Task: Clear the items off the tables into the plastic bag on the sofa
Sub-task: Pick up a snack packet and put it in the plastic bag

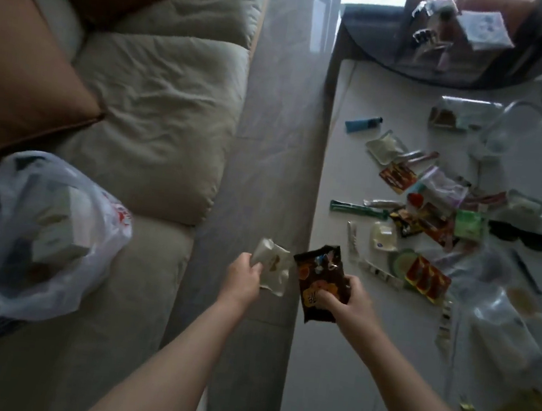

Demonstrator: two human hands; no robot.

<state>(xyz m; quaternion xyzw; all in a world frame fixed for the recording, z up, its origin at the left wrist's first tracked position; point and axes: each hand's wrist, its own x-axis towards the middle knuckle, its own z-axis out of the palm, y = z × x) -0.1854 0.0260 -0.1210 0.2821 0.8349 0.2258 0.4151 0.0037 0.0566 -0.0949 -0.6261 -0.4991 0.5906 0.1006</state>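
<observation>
The left hand (245, 274) grips a crumpled white packet (273, 264); the right hand (350, 300) pinches the lower half of a brown snack packet (320, 282). Both are held over the gap between the white table (330, 362) and the sofa (159, 110). The plastic bag (45, 242) sits on the sofa, well apart to the left, its mouth sagging. Risk: a tossed packet may miss the slack opening or fall into the gap. The brown packet's long axis runs roughly away from the person, top edge pointing away.
</observation>
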